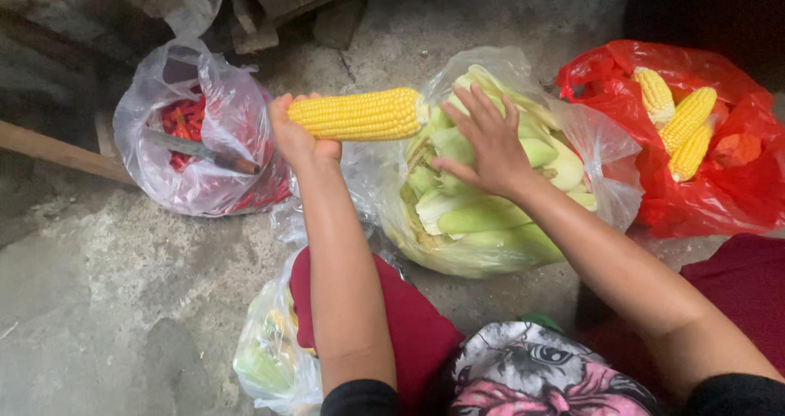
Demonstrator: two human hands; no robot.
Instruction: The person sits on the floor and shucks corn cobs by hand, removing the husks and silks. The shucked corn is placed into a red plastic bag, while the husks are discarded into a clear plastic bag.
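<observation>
My left hand grips one end of a peeled yellow corn cob, held level above the ground. My right hand lies flat with fingers spread on the green husks heaped in a clear plastic bag. The cob's free end reaches the edge of that bag. A red plastic bag to the right holds three more peeled yellow cobs.
A clear bag of red chillies with a knife lying across it sits at the left. Another clear bag rests by my red-clad knee. Wooden pieces lie at the back on the rough concrete floor.
</observation>
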